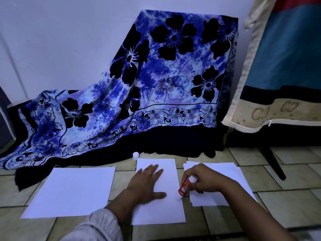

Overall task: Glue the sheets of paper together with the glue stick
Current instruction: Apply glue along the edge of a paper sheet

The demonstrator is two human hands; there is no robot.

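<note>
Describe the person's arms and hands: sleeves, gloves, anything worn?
The left arm wears a pale, crumpled fabric sleeve that ends bunched on the forearm. The right forearm is bare as far as the frame shows. The left hand and right hand are both bare: no gloves, and no ring or watch is visible in this dim light.

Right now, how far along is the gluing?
Done: the cap is off, standing on the floor beyond the middle sheet. In hand: left hand presses the middle sheet flat; right hand holds the glue stick, tip at that sheet's right edge. Left: nothing visibly joined; the left sheet and right stack lie apart.
</note>
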